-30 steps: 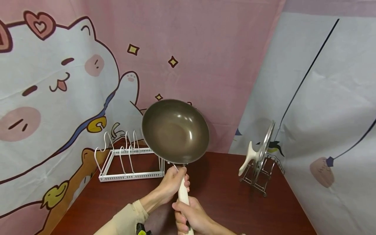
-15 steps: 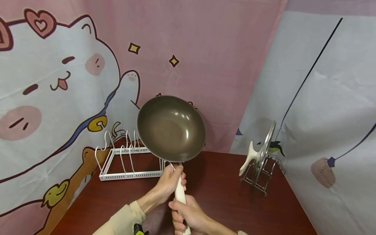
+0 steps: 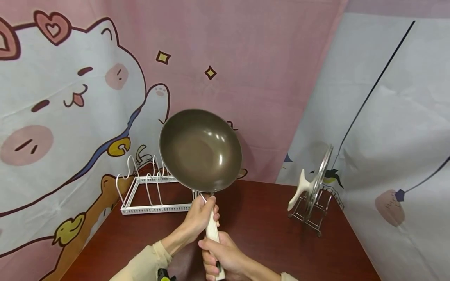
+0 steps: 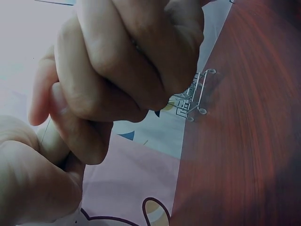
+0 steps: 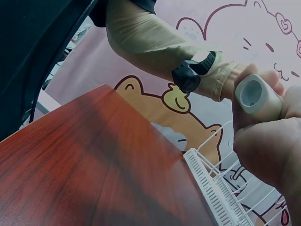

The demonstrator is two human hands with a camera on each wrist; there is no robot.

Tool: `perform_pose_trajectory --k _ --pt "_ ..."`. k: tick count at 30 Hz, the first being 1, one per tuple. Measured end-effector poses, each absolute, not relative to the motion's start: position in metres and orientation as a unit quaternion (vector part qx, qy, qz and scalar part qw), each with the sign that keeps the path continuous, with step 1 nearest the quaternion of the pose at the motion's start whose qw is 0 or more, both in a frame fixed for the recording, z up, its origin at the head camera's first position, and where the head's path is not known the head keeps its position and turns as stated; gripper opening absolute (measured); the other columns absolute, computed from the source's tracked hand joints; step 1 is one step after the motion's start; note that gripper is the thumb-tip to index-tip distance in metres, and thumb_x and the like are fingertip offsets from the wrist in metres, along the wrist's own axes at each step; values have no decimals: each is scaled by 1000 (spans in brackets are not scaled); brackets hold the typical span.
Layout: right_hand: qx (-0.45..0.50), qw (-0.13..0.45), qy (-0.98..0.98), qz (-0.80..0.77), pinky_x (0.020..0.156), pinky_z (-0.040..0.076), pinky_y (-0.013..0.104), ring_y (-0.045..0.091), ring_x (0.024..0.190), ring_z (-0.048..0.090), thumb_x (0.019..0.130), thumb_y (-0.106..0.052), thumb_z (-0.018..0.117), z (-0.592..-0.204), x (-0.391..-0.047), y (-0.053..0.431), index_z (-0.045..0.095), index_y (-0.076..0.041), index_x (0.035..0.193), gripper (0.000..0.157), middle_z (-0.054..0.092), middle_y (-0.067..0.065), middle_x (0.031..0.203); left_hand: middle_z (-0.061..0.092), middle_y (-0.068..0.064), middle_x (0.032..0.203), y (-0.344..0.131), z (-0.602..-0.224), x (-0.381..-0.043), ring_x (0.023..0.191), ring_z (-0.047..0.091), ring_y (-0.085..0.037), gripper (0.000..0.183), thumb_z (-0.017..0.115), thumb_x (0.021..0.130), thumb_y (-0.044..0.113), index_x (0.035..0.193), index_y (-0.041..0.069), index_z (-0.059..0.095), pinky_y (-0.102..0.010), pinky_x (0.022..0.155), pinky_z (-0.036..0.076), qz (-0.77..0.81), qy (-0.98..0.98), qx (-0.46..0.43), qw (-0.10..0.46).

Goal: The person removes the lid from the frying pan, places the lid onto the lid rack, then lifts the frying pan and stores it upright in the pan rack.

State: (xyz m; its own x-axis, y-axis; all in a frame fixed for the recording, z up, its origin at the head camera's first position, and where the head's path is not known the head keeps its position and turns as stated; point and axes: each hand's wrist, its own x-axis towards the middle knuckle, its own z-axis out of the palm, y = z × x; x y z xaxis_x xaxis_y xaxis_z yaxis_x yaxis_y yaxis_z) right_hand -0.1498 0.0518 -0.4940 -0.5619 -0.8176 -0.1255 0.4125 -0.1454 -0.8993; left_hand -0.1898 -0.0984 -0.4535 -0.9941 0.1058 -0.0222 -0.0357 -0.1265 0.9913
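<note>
A brown wok with a cream handle is held up over the table in the head view, its inside facing me. My left hand grips the handle just below the pan, thumb along the top. Lower down, my right hand wraps round the handle near its end. The left wrist view shows the curled fingers of the left hand, with the pan out of frame. In the right wrist view the hollow handle end pokes out of the right hand.
A white wire rack stands at the table's back left, partly behind the wok. At the right, a small metal stand holds a glass lid with a cream handle. Printed cloth hangs behind the dark red table.
The wok and both hands have drifted slightly left and upward in the head view. Both grips on the handle stay the same. The rack and lid stand have not moved on the table.
</note>
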Motion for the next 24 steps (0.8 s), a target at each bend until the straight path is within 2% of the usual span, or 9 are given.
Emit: perform_pose_trajectory --k 8,14,24 --pt "-211 441 492 -720 46 46 26 4 42 44 111 -22 60 -498 -154 44 45 -14 79 36 43 -11 55 53 -1 68 -104 -455 -188 57 56 -14 35 43 118 16 85 7 52 -26 57 59 743 668 11 24" --pt "-227 456 474 -719 46 43 24 3 42 42 111 -20 57 -499 -157 39 44 -15 79 35 42 -12 55 55 -2 70 -109 -456 -186 58 56 -14 27 44 119 16 95 5 52 -27 56 59 740 673 6 10" --pt "-235 466 465 -715 44 40 23 3 41 39 109 -16 54 -502 -158 29 40 -17 70 41 38 -12 52 55 -3 72 -116 -455 -182 58 57 -13 23 45 119 14 99 4 52 -28 55 60 726 688 -2 -8"
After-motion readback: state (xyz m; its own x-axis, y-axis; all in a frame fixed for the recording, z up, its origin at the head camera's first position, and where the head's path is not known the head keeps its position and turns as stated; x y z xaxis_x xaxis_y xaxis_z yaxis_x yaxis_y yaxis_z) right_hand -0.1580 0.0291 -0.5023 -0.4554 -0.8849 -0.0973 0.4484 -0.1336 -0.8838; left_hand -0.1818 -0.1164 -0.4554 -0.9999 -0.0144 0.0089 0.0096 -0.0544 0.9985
